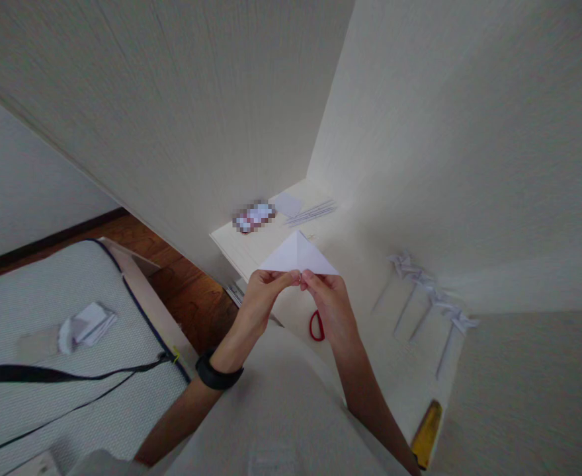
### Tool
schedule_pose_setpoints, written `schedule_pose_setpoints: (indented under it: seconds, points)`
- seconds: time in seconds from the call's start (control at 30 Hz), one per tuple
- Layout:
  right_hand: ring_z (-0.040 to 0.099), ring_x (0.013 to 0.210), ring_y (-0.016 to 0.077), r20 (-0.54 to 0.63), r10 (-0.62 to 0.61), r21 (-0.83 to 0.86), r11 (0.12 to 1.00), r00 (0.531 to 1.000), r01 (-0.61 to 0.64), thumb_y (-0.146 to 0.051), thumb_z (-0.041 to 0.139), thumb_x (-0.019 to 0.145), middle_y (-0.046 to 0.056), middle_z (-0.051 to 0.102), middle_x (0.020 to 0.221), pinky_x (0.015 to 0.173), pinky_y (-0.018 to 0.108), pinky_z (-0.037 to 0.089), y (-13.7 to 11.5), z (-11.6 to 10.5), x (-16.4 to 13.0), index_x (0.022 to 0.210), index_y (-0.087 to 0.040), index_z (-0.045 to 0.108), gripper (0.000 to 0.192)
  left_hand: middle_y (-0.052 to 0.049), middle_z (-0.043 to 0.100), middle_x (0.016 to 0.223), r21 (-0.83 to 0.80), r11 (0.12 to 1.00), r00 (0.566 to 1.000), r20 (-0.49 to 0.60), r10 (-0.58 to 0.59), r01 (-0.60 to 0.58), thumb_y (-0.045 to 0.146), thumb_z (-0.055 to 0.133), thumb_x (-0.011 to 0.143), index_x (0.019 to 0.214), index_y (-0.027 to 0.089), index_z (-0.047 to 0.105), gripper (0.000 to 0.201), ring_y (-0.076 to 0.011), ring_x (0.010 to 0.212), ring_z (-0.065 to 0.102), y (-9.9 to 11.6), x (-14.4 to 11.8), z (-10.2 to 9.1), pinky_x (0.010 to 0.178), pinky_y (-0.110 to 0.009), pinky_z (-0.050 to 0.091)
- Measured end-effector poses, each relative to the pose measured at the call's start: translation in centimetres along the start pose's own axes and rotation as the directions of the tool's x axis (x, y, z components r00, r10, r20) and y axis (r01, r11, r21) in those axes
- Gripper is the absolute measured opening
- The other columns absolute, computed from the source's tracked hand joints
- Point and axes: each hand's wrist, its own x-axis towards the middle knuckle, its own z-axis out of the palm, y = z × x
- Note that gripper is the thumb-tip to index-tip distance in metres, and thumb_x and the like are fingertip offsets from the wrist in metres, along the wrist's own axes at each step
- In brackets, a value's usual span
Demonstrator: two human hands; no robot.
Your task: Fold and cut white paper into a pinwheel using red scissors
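- The left hand [264, 291] and the right hand [328, 297] meet in the middle of the view, raised above the table [271, 248].
- Between them is a white folded paper [298, 258], a triangle with its point up and away from the person and a crease running down its middle.
- Each hand's grip is closed on the near long edge of the paper, thumb and fingertips pinching it; the two pinches sit just beside each other at the middle of that edge.
- A dark wristband [217, 375] circles the left wrist.
- Below the right hand, partly hidden by it, a red scissors handle [315, 327] lies on the table.
- To the right, four white paper pinwheels [432, 297] on sticks lie in a row on the table.
- At the far end of the table lie a bundle of thin white sticks [313, 213] and a small sheet of paper [288, 203].
- Near the right edge, close to the person, is a yellow object [427, 433], too blurred to name.
- On the left is a bed [33, 297] with a crumpled white item [86, 325] and a black cable [73, 380] on it.
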Motion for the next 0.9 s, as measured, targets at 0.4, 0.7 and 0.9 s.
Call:
schedule_pose_setpoints:
  seconds: [0.4, 0.7, 0.9]
  points:
    - [0.055, 0.063, 0.0149, -0.083, 0.004, -0.029, 1.000, 0.997, -0.006, -0.040, 0.075, 0.069, 0.000, 0.062, 0.058, 0.067, 0.029, 0.043, 0.1, 0.0, -0.9, 0.051, -0.019, 0.060, 0.031, -0.002, 0.072, 0.062, -0.013, 1.000, 0.997, -0.079, -0.003, 0.002, 0.029, 0.086, 0.061, 0.062, 0.013, 0.074, 0.020, -0.0115, 0.060, 0.060, -0.7, -0.7, 0.0, 0.066, -0.022, 0.047]
    - [0.057, 0.064, 0.0160, -0.105, 0.027, 0.019, 1.000, 0.994, -0.025, -0.041, 0.075, 0.069, 0.002, 0.066, 0.062, 0.065, 0.030, 0.046, -0.3, -0.5, -1.3, 0.057, -0.019, 0.064, 0.028, -0.004, 0.074, 0.067, 0.006, 1.000, 0.999, -0.030, -0.029, 0.029, 0.030, 0.084, 0.064, 0.067, 0.012, 0.076, 0.020, -0.0148, 0.067, 0.064, -0.5, -1.3, 1.5, 0.074, -0.025, 0.050]
    - [0.055, 0.062, 0.0154, -0.082, 0.068, 0.025, 0.997, 0.994, -0.067, -0.041, 0.075, 0.068, 0.001, 0.063, 0.059, 0.065, 0.030, 0.046, -1.3, -0.8, -1.8, 0.058, -0.019, 0.063, 0.027, -0.003, 0.072, 0.062, -0.005, 0.999, 0.995, -0.094, -0.039, 0.039, 0.031, 0.085, 0.061, 0.061, 0.012, 0.075, 0.021, -0.0136, 0.062, 0.062, 0.3, -2.1, 2.8, 0.071, -0.024, 0.050]
